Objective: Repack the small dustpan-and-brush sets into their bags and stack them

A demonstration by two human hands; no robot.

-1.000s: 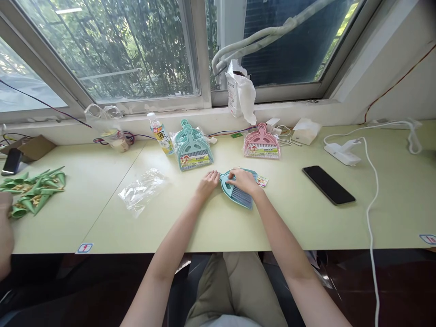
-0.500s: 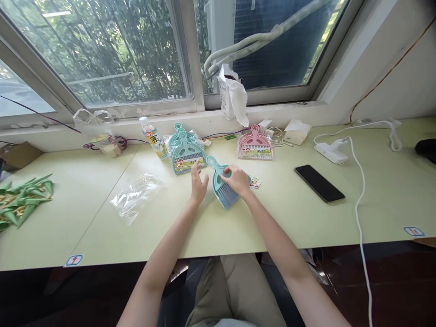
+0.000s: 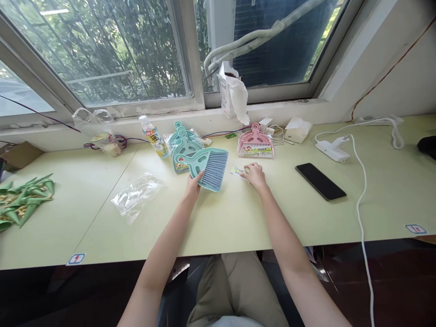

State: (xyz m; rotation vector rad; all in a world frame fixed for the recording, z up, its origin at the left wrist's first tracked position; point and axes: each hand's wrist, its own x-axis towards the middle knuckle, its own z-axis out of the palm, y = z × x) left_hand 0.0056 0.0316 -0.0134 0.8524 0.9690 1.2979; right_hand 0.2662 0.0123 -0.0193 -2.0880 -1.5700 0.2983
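Note:
A teal brush and dustpan set (image 3: 200,160) is tilted sideways above the table, its handle to the left and grey bristles (image 3: 216,170) to the right. My left hand (image 3: 194,183) grips its lower edge, thumb on the front, other fingers hidden behind. On the right, my right hand (image 3: 255,175) has its fingers closed on the edge of a small printed card (image 3: 235,170) at the tabletop. Wrapped teal sets (image 3: 184,138) lie behind the held one, partly covered by it. A wrapped pink set (image 3: 255,143) lies beyond my right hand.
Crumpled clear plastic (image 3: 136,195) lies to the left, near a pile of green cones (image 3: 29,200). A drink bottle (image 3: 153,136) leans by the window ledge. To the right are a black phone (image 3: 320,181), a white power strip (image 3: 332,150) and its cord (image 3: 361,218).
The teal set has gone from my right hand to my left, turning from upright to sideways and shifting left. My right hand has moved right onto the printed card.

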